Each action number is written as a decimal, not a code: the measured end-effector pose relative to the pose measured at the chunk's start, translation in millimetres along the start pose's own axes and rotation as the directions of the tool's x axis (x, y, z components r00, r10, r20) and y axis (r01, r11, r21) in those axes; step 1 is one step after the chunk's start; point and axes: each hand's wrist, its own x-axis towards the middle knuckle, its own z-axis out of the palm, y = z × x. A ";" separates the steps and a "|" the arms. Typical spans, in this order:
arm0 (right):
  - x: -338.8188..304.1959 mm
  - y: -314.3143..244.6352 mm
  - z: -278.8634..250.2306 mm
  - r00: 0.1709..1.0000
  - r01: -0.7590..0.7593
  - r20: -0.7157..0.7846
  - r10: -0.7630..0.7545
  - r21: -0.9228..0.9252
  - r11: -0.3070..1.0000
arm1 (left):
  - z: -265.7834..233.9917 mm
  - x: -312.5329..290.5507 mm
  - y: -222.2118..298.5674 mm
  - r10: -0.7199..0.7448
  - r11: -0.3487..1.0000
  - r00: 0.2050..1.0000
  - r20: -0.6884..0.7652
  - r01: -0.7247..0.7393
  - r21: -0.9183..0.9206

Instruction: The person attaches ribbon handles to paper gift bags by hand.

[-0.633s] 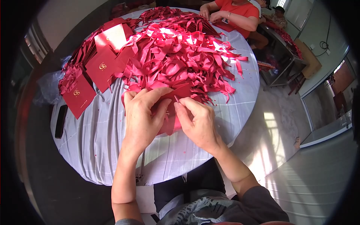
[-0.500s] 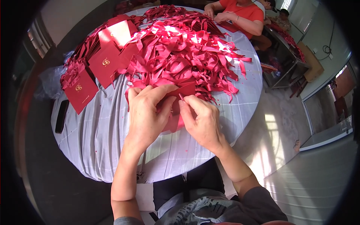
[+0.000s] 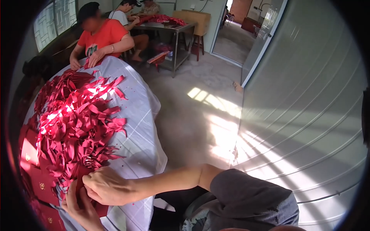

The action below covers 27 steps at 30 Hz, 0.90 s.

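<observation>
My left hand [image 3: 80, 208] is closed on a flat red card [image 3: 101, 210] at the near edge of the table, its thumb and fingers along the edge. My right hand [image 3: 110, 187] is curled against the same card, its fingertips pinched together; what lies between them is hidden. Just beyond both hands spreads a large heap of red ribbons [image 3: 77, 134], many seemingly attached to stacked cards beneath. More red cards with gold emblems [image 3: 43, 186] lie left of my hands.
The round table bears a pale cloth [image 3: 140, 154]. Across it a co-worker in an orange-red shirt [image 3: 106, 34] handles red material. Farther back, people sit at a metal table [image 3: 169, 27] with more red pieces. A door [image 3: 266, 42] stands open to the right.
The view has swung to the right, so the table and my hands now sit lower left. Both hands stay together at the red card; my right hand now partly overlaps the left.
</observation>
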 end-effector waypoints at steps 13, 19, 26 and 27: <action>2.1 1.7 -0.1 0.998 -0.030 0.045 0.032 -0.044 0.999 | 11.2 -0.5 -5.9 0.042 0.999 0.999 -0.015 -0.042 0.014; 7.5 6.2 0.9 0.988 -0.151 0.052 0.143 0.205 0.967 | 7.2 -2.2 -10.0 0.098 0.994 0.995 -0.033 -0.096 0.044; 9.2 4.1 -0.6 0.993 -0.095 0.074 0.092 0.035 0.995 | 12.0 -2.8 -14.8 0.152 0.986 0.986 -0.069 -0.146 0.078; 11.6 3.1 -0.8 0.989 -0.110 0.108 0.102 0.075 0.991 | 8.5 -3.8 -13.8 0.142 0.986 0.988 -0.058 -0.136 0.096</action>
